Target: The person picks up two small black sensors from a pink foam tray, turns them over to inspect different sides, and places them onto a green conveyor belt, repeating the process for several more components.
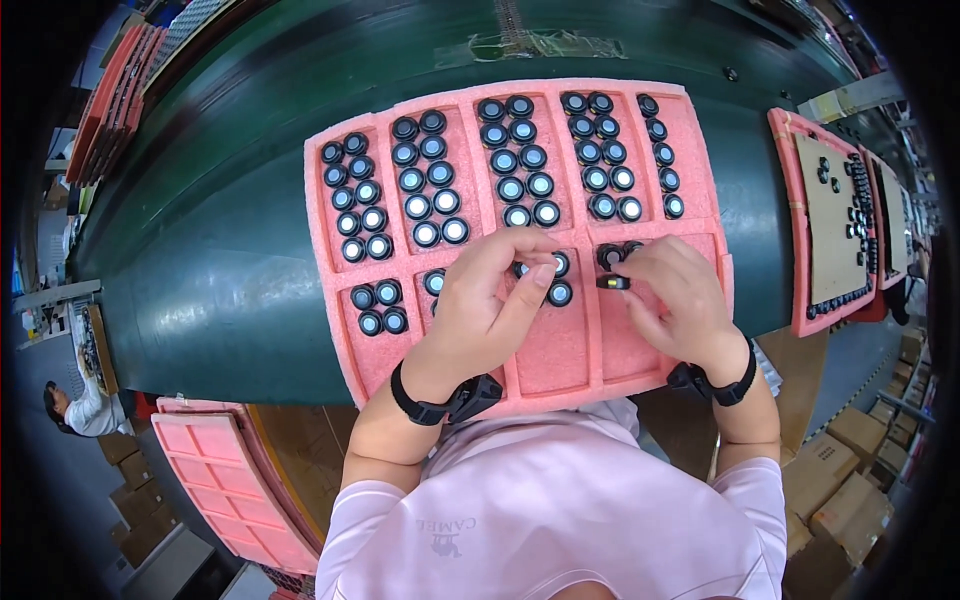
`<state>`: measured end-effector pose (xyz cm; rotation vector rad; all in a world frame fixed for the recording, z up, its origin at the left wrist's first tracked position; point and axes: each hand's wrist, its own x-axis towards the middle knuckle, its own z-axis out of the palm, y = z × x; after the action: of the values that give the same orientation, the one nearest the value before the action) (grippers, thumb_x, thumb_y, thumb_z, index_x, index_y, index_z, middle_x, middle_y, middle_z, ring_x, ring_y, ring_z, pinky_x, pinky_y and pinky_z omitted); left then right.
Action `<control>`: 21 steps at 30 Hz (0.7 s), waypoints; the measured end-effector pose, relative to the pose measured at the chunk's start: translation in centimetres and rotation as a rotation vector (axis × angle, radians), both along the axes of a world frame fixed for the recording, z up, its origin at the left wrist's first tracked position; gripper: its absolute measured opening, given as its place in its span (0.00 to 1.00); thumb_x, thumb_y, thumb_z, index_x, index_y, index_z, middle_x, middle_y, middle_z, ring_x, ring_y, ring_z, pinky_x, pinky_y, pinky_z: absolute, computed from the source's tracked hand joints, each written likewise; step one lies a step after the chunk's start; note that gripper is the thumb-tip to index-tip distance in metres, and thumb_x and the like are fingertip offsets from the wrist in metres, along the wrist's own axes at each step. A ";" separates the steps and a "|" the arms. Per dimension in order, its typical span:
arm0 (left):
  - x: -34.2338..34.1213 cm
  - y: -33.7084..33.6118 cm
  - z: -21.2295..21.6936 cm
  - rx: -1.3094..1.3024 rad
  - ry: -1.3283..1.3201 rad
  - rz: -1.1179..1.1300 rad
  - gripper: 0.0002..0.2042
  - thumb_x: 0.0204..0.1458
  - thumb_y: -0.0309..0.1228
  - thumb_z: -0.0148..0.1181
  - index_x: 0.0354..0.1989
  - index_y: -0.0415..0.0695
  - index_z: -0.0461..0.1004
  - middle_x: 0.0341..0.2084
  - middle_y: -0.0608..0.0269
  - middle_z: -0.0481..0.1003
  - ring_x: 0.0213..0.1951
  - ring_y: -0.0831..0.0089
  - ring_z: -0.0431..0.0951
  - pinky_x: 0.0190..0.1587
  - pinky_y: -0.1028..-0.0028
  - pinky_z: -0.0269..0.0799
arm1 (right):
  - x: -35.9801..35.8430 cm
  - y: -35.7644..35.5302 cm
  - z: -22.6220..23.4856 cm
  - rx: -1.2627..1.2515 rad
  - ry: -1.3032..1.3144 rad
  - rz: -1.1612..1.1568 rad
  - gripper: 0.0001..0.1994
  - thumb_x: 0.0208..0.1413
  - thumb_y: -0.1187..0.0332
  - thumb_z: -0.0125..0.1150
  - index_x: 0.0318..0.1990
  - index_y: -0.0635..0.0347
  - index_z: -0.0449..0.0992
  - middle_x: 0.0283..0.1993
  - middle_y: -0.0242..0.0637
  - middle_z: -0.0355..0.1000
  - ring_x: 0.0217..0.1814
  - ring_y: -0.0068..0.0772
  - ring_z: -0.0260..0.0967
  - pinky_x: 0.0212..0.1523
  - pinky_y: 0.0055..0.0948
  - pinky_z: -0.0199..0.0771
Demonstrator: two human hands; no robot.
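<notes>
A pink foam tray (466,262) with many compartments lies before me, holding rows of small black round parts (511,188) with pale grey disc tops. Over its lower middle, my left hand (490,300) is closed, thumb and forefinger pinched together. A whitish bit shows at those fingertips, too small to make out. My right hand (678,295) is closed over the neighbouring compartment to the right, holding a black round part (612,283) on edge, with a yellow-green mark on its side. More black parts lie just beyond the fingers, partly hidden by both hands.
The tray rests on a green belt or table (230,210). Another pink tray (800,230) with a tan board and black parts stands at right. Pink trays lean at far left and lower left (225,475). Cardboard boxes (850,500) sit at lower right. A person (92,405) is at far left.
</notes>
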<state>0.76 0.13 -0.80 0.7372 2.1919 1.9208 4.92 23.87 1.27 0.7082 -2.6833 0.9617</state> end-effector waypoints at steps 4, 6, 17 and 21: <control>0.1 0.2 0.0 0.033 0.011 0.051 0.07 0.57 0.27 0.57 0.40 0.35 0.74 0.32 0.55 0.77 0.35 0.67 0.78 0.39 0.72 0.72 | 1.4 1.3 -1.2 0.205 -0.058 0.026 0.14 0.38 0.74 0.69 0.36 0.62 0.75 0.36 0.39 0.72 0.38 0.44 0.70 0.39 0.37 0.72; 0.1 0.0 0.1 0.022 0.016 0.054 0.07 0.56 0.27 0.57 0.40 0.36 0.74 0.31 0.55 0.77 0.34 0.67 0.78 0.38 0.72 0.72 | 2.0 1.7 -2.3 0.324 -0.048 0.076 0.13 0.40 0.73 0.69 0.35 0.61 0.75 0.37 0.38 0.71 0.40 0.44 0.70 0.41 0.37 0.72; -0.1 0.0 0.6 0.021 0.054 0.056 0.06 0.56 0.26 0.58 0.38 0.37 0.75 0.30 0.56 0.76 0.33 0.66 0.77 0.36 0.72 0.71 | 1.2 1.2 -1.8 0.323 -0.072 0.028 0.10 0.41 0.73 0.68 0.34 0.59 0.75 0.44 0.39 0.69 0.46 0.42 0.69 0.45 0.38 0.71; 0.0 -0.1 0.7 0.012 0.039 0.056 0.06 0.55 0.25 0.58 0.38 0.37 0.75 0.30 0.56 0.76 0.33 0.66 0.77 0.36 0.72 0.71 | 0.1 1.9 -0.5 0.296 -0.126 0.026 0.11 0.42 0.73 0.67 0.35 0.60 0.75 0.46 0.40 0.69 0.48 0.44 0.69 0.47 0.38 0.71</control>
<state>0.72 0.08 -0.12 0.7278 2.2492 1.9639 5.02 25.75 0.72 0.7616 -2.9708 0.6394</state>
